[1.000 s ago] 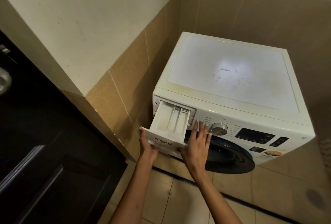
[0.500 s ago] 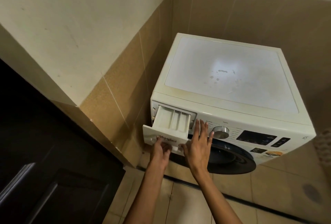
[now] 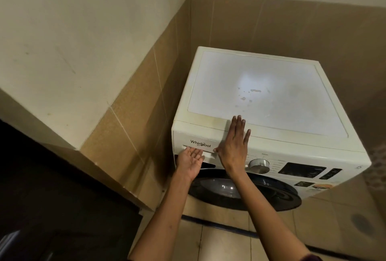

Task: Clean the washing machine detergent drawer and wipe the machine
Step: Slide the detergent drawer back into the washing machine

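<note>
A white front-loading washing machine (image 3: 271, 97) stands in a tiled corner. Its detergent drawer (image 3: 198, 142), marked with the brand name, sits flush in the front panel at the upper left. My left hand (image 3: 191, 161) is palm up below the drawer, its fingertips at the drawer's handle recess. My right hand (image 3: 235, 145) lies flat with straight fingers against the panel just right of the drawer, fingertips reaching the top edge. Neither hand holds anything.
A control knob (image 3: 259, 166), a dark display (image 3: 301, 169) and the round dark door (image 3: 244, 191) fill the machine's front. Small marks spot the machine's top. A tiled wall corner (image 3: 117, 135) juts out on the left, beside a dark door (image 3: 52, 208).
The drawer went from pulled out to pushed fully in. My left hand followed it in and my right hand slid up the panel. The view moved closer.
</note>
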`<state>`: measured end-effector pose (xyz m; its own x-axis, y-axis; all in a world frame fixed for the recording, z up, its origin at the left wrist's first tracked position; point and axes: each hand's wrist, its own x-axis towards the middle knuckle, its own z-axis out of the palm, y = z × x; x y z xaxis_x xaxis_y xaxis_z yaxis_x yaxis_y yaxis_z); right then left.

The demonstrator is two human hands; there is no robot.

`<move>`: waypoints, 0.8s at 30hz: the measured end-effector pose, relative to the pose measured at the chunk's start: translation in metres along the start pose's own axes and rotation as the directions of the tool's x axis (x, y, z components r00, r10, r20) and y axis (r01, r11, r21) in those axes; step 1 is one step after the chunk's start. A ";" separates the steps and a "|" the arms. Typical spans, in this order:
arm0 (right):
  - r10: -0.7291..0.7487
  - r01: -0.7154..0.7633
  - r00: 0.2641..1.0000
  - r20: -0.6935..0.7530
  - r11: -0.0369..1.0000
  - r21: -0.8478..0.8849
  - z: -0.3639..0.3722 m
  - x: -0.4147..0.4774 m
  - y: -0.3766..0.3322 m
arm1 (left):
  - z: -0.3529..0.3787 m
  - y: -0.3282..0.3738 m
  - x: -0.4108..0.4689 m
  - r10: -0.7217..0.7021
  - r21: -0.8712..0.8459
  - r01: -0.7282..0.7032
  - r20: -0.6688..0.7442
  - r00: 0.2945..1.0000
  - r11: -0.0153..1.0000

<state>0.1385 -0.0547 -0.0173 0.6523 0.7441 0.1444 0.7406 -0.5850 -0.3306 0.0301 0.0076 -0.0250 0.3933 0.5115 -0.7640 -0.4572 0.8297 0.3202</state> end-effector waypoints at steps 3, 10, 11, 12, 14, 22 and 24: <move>-0.008 0.008 1.000 -0.008 1.000 -0.019 0.006 0.003 -0.001 | 0.001 0.002 0.007 -0.010 0.013 0.010 -0.009 1.000 1.000; -0.292 0.231 0.944 0.152 0.916 0.328 -0.021 0.030 0.021 | -0.003 0.001 0.013 0.015 0.069 -0.015 -0.001 1.000 0.997; -0.268 0.214 0.957 0.113 0.912 0.350 -0.025 0.040 0.024 | -0.003 0.000 0.015 0.019 0.084 -0.018 -0.009 1.000 0.996; -0.260 0.214 0.960 0.102 0.919 0.331 -0.026 0.050 0.027 | -0.003 0.001 0.017 0.019 0.090 -0.018 -0.015 1.000 0.996; -0.299 0.248 0.943 0.149 0.925 0.287 -0.022 0.067 0.029 | 0.001 0.001 0.021 0.030 0.087 -0.028 -0.023 0.999 0.996; -0.315 0.285 0.930 0.188 0.943 0.174 0.008 0.077 0.032 | 0.001 -0.004 0.032 0.089 0.037 -0.088 -0.004 0.996 0.995; -0.318 0.288 0.930 0.186 0.942 0.170 0.010 0.077 0.032 | -0.007 -0.011 0.025 0.111 0.042 -0.112 0.025 0.993 0.993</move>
<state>0.2109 -0.0136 -0.0262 0.3412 0.9377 0.0661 0.8585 -0.2822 -0.4282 0.0389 0.0095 -0.0514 0.3596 0.6062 -0.7094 -0.4642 0.7757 0.4276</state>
